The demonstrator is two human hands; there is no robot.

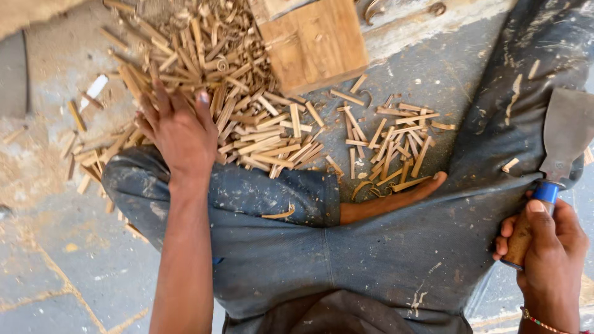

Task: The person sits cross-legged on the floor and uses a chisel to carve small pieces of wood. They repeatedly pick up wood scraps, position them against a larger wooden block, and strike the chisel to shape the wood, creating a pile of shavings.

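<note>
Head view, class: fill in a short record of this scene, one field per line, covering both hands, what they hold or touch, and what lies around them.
Left hand: spread palm down on the pile of wood strips, fingers open.
Right hand: closed around the wooden handle of a broad flat blade tool.
Tool collar: blue, just above the grip.
Wooden block: stands past the pile, by the top edge.
Smaller heap of strips: lies between the person's legs.
Trousers: grey-blue, dusted with sawdust.
Floor: stone, dusty.

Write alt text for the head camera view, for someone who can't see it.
Seated on the floor, a person rests the left hand on a heap of small wood strips while the right hand holds a wooden-handled flat blade. A wooden block sits just beyond.
</note>
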